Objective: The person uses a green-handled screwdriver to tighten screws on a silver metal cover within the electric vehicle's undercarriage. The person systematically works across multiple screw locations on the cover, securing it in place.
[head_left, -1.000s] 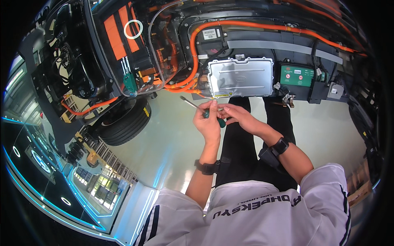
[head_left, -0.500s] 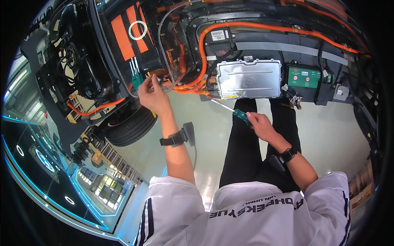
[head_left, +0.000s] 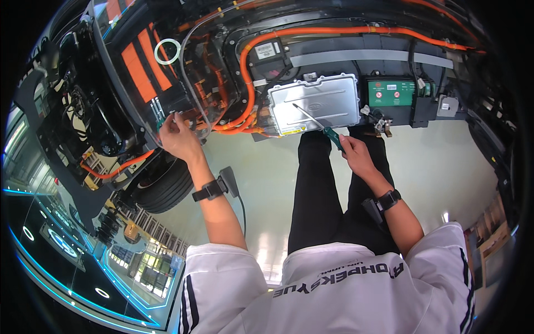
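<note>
My right hand (head_left: 359, 156) is closed round the green handle of a screwdriver (head_left: 333, 137). Its thin shaft slants up and left, and the tip appears in front of the silver metal box (head_left: 328, 100); whether it touches cannot be told. Farther left, my left hand (head_left: 181, 138) is raised at the edge of the machinery, thumb and fingers drawn together. Anything small in that pinch is too hard to make out. Right beside those fingers, several metal shafts (head_left: 156, 106) stick out from green handles partly hidden by the hand.
Thick orange cables (head_left: 245, 72) curve around the silver box. A green-labelled unit (head_left: 391, 92) is mounted to its right. On the left are a pale ring (head_left: 167, 51) by orange panels (head_left: 138, 69), a black tyre (head_left: 164, 189) and a clear-edged cover.
The whole scene has shifted left in view. My right hand has raised the screwdriver, whose shaft now overlaps the silver box. My left hand stays near the green-handled tools.
</note>
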Demonstrator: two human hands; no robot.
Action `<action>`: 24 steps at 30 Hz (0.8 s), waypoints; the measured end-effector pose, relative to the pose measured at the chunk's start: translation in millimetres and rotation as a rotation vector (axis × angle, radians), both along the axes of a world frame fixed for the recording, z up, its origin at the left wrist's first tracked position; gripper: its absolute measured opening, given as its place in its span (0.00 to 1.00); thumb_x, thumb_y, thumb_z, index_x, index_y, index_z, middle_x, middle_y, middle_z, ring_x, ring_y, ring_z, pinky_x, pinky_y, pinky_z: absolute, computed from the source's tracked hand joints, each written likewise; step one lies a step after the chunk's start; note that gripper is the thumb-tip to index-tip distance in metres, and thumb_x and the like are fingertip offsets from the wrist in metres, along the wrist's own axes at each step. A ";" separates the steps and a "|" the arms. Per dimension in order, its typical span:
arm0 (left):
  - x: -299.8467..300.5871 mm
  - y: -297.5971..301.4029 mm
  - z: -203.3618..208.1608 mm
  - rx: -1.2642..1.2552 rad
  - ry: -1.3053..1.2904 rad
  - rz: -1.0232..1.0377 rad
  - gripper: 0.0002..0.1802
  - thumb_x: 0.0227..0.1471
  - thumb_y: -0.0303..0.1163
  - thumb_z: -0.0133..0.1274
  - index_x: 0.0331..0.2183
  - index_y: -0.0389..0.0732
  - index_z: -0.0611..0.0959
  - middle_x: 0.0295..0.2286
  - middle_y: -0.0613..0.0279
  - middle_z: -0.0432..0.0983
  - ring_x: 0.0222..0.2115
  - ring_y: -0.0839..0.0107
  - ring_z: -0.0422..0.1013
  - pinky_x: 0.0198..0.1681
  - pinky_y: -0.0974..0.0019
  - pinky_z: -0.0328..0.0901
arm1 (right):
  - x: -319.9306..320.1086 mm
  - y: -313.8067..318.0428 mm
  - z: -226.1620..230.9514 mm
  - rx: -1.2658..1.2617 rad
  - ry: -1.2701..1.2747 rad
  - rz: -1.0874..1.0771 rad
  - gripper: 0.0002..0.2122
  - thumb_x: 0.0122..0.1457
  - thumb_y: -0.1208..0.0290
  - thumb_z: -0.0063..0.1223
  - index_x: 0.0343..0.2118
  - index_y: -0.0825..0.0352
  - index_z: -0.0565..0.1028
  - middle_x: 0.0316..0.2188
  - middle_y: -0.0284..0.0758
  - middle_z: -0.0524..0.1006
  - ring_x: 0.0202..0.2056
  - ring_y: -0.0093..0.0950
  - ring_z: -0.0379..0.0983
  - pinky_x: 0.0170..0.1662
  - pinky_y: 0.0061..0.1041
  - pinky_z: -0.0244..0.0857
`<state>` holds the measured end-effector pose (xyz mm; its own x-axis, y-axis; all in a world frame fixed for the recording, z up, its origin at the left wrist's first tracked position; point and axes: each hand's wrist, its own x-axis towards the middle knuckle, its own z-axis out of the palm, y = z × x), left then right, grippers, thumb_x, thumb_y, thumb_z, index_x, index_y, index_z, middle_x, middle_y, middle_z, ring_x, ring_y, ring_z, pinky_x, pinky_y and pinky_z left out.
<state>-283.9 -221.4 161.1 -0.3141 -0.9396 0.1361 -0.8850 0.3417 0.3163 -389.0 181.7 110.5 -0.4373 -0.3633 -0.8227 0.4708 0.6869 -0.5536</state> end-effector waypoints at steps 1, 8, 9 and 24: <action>-6.1 14.9 0.5 0.037 0.070 0.000 0.13 0.53 0.35 0.56 0.34 0.34 0.82 0.24 0.61 0.74 0.23 0.71 0.69 0.28 0.67 0.63 | -3.7 4.6 -1.8 0.002 0.029 -0.002 0.22 0.64 0.53 0.43 0.26 0.71 0.74 0.11 0.31 0.67 0.17 0.20 0.63 0.23 0.25 0.56; -90.2 195.5 -49.9 0.910 0.043 -0.313 0.14 0.56 0.38 0.50 0.34 0.36 0.81 0.25 0.61 0.76 0.22 0.72 0.70 0.27 0.71 0.62 | -31.5 17.3 -12.4 0.010 -0.183 -0.420 0.16 0.64 0.58 0.46 0.36 0.70 0.75 0.16 0.30 0.73 0.11 0.13 0.58 0.15 0.16 0.50; -99.0 215.6 -78.2 1.229 -0.112 -0.316 0.20 0.58 0.45 0.46 0.37 0.37 0.81 0.28 0.59 0.78 0.21 0.69 0.71 0.26 0.69 0.63 | -35.7 14.8 -12.5 0.011 -0.204 -0.429 0.16 0.64 0.58 0.45 0.36 0.69 0.74 0.17 0.30 0.73 0.11 0.13 0.58 0.15 0.15 0.50; -165.0 303.2 -207.9 1.854 0.300 0.174 0.20 0.65 0.38 0.32 0.45 0.34 0.73 0.24 0.57 0.74 0.19 0.67 0.69 0.24 0.67 0.64 | -57.2 18.2 -78.5 0.095 -0.091 -0.324 0.18 0.63 0.59 0.45 0.31 0.74 0.75 0.17 0.35 0.75 0.19 0.23 0.70 0.25 0.25 0.61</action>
